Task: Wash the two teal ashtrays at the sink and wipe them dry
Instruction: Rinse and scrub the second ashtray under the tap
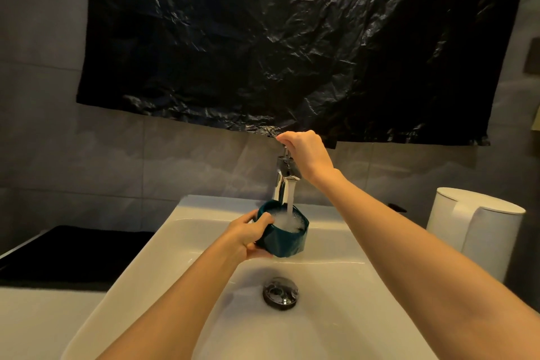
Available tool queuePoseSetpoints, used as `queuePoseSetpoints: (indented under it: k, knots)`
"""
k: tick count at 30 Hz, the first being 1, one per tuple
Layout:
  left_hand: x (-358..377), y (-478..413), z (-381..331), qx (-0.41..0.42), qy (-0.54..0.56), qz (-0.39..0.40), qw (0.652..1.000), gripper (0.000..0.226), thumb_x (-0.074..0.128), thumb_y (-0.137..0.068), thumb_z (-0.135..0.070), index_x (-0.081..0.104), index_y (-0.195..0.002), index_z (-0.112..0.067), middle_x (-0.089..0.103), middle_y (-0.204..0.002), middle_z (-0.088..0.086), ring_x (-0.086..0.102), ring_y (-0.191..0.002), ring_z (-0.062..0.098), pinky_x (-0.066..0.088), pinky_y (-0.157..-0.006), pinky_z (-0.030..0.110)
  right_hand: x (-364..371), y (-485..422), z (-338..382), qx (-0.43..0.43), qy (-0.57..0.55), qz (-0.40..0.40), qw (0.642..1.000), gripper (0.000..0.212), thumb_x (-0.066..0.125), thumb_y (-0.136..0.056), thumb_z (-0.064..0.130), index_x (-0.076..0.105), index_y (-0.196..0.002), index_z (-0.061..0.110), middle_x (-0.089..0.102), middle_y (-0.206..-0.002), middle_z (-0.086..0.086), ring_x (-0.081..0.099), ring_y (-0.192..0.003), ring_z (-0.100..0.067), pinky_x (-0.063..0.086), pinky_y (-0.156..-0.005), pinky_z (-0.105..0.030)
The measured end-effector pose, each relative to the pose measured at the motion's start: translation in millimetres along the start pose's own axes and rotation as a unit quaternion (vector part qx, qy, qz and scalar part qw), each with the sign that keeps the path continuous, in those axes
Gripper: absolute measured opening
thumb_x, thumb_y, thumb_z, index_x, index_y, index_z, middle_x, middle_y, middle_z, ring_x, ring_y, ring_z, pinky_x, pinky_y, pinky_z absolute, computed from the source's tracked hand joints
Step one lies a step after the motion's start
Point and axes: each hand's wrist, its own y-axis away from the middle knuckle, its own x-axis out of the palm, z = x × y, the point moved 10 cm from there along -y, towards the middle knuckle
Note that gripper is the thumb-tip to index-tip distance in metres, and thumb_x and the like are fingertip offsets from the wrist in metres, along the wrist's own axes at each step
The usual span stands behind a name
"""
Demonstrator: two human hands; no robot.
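Both forearms reach over the sink [204,207], near its back edge. Left hand [248,238] fingers curl under the teal ashtray [285,242], thumb over its rim; the cup lies just right of them, mouth up, squat with no clear long axis, foaming under the stream [290,196]. Right hand [306,155] fingers curl round the faucet lever [286,152], directly above and behind the ashtray, so it is the hand placed to shut off the water. Counted: one ashtray in view, the second unseen; one faucet [281,184]; one drain plug [281,293].
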Motion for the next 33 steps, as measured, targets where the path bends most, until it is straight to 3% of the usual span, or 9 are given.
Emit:
queuePoseSetpoints:
  k: [16, 19, 22, 25, 27, 28, 30, 31, 33]
  knots:
    - [1.1, 0.9, 2.6, -0.002, -0.010, 0.002, 1.000, 0.037, 0.058, -0.092, -0.020, 0.051, -0.128, -0.020, 0.056, -0.125, 0.017, 0.060, -0.103, 0.036, 0.057, -0.064, 0.042, 5.4, 7.6, 1.0, -0.023, 0.036, -0.022, 0.999, 0.040, 0.065, -0.086, -0.002, 0.063, -0.124, 0.012, 0.068, -0.117, -0.007, 0.066, -0.107, -0.023, 0.055, -0.089, -0.032]
    - [1.3, 0.0, 2.9, 0.002, -0.012, 0.004, 1.000, 0.036, 0.059, -0.092, -0.020, 0.052, -0.127, -0.019, 0.057, -0.122, 0.017, 0.060, -0.103, 0.036, 0.058, -0.066, 0.043, 0.8, 7.4, -8.8, 0.055, -0.110, 0.007, 0.992, 0.029, 0.053, -0.097, 0.011, 0.064, -0.123, 0.014, 0.068, -0.118, -0.006, 0.065, -0.102, -0.019, 0.052, -0.087, -0.026]
    - [-0.2, 0.3, 2.9, 0.005, -0.012, 0.000, 1.000, 0.038, 0.061, -0.090, -0.018, 0.053, -0.127, -0.019, 0.057, -0.122, 0.019, 0.061, -0.102, 0.037, 0.058, -0.064, 0.043, -6.3, 24.7, -15.1, 0.105, -0.231, 0.025, 0.967, 0.034, 0.045, -0.100, 0.015, 0.056, -0.132, 0.021, 0.069, -0.113, -0.006, 0.062, -0.080, -0.016, 0.051, -0.073, -0.022]
    - [-2.0, 0.3, 2.0, 0.013, -0.011, -0.009, 1.000, 0.043, 0.064, -0.087, -0.015, 0.053, -0.129, -0.022, 0.056, -0.124, 0.020, 0.061, -0.101, 0.038, 0.058, -0.064, 0.046, -31.0, 66.7, -35.4, 0.170, -0.249, -0.093, 0.949, 0.027, 0.043, -0.097, 0.007, 0.064, -0.109, 0.017, 0.069, -0.096, 0.000, 0.064, -0.084, -0.019, 0.053, -0.075, -0.032]
    - [-4.1, 1.5, 0.8, 0.021, -0.012, -0.021, 0.999, 0.047, 0.065, -0.086, -0.012, 0.052, -0.130, -0.023, 0.054, -0.126, 0.019, 0.060, -0.101, 0.038, 0.058, -0.064, 0.048, -30.9, 101.0, -42.1, 0.218, -0.240, -0.103, 0.940, 0.023, 0.044, -0.093, 0.003, 0.063, -0.086, 0.016, 0.064, -0.078, 0.003, 0.060, -0.071, -0.013, 0.050, -0.064, -0.032]
    - [-5.3, 2.7, -0.2, 0.026, -0.016, -0.027, 0.999, 0.049, 0.066, -0.086, -0.011, 0.052, -0.131, -0.024, 0.054, -0.128, 0.019, 0.060, -0.101, 0.039, 0.058, -0.064, 0.048, -23.2, 114.7, -39.7, 0.231, -0.236, -0.066, 0.942, 0.024, 0.046, -0.091, 0.002, 0.062, -0.080, 0.016, 0.063, -0.075, 0.003, 0.058, -0.067, -0.011, 0.048, -0.060, -0.030]
    - [-7.8, 4.1, -3.4, 0.044, -0.026, -0.039, 0.998, 0.051, 0.067, -0.084, -0.010, 0.052, -0.131, -0.026, 0.052, -0.129, 0.018, 0.060, -0.102, 0.039, 0.057, -0.064, 0.047, 6.2, 135.1, -24.6, 0.211, -0.215, 0.072, 0.951, 0.024, 0.048, -0.086, 0.002, 0.067, -0.083, 0.016, 0.068, -0.083, 0.001, 0.061, -0.075, -0.013, 0.048, -0.071, -0.027]
    - [-9.3, 4.5, -5.1, 0.056, -0.033, -0.046, 0.997, 0.052, 0.067, -0.084, -0.009, 0.052, -0.130, -0.027, 0.052, -0.128, 0.018, 0.061, -0.101, 0.038, 0.057, -0.063, 0.046, 23.8, 144.5, -10.9, 0.174, -0.194, 0.157, 0.952, 0.024, 0.049, -0.083, 0.003, 0.069, -0.089, 0.015, 0.070, -0.093, -0.001, 0.062, -0.085, -0.015, 0.049, -0.085, -0.029]
    - [-12.6, 5.3, -10.7, 0.093, -0.069, -0.062, 0.991, 0.052, 0.068, -0.083, -0.011, 0.052, -0.129, -0.029, 0.053, -0.125, 0.014, 0.060, -0.102, 0.036, 0.058, -0.067, 0.044, 55.1, 162.8, 17.1, 0.071, -0.134, 0.294, 0.944, 0.025, 0.050, -0.079, 0.005, 0.066, -0.099, 0.011, 0.065, -0.111, -0.005, 0.058, -0.104, -0.023, 0.027, -0.113, -0.038]
